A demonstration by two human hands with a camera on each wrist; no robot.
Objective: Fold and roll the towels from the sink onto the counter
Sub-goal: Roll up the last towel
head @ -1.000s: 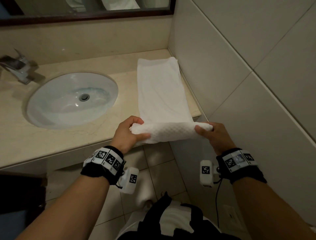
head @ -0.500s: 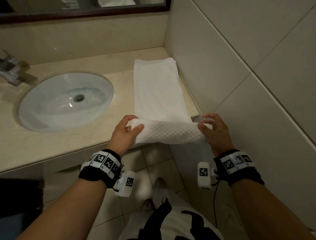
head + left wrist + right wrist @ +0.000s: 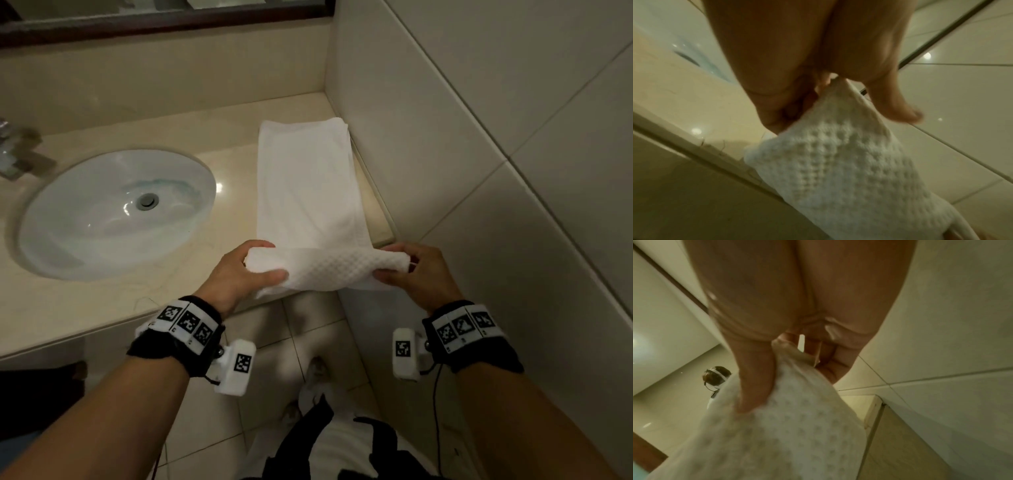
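Both hands grip the near end of a white towel on the desk.

The towel (image 3: 308,192) lies lengthwise in the centre-right of the frame, right of the sink (image 3: 113,212), on the desk (image 3: 85,301). The left hand (image 3: 239,270) and right hand (image 3: 411,274) each pinch a corner of its lifted, curled-over near end at the desk's front edge.

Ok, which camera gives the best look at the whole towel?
The head view: it shows the towel laid lengthwise on the counter, with its near end held by both hands. The left wrist view and the right wrist view show only that waffle-textured near end.
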